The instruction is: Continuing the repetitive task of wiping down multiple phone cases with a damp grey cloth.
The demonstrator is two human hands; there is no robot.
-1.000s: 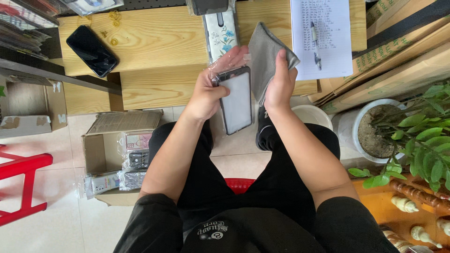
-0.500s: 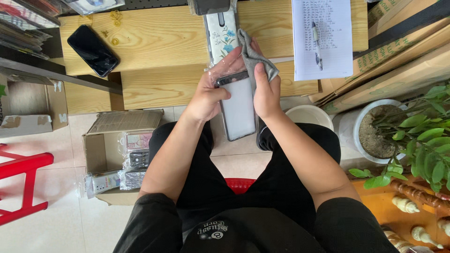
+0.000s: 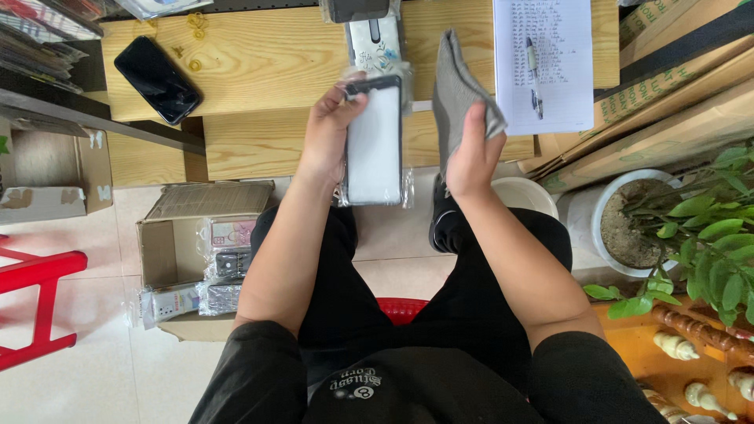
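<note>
Half a second ago the right hand (image 3: pixel 471 153) pressed the grey cloth (image 3: pixel 459 90) flat over the clear-wrapped phone case with the white face and dark rim (image 3: pixel 375 141). Now the hand and cloth are off it and apart to the right, the cloth hanging up from the fingers over the wooden bench edge. The case's white face is bare again, held upright by the left hand (image 3: pixel 330 133) alone, and sits slightly higher than before.
</note>
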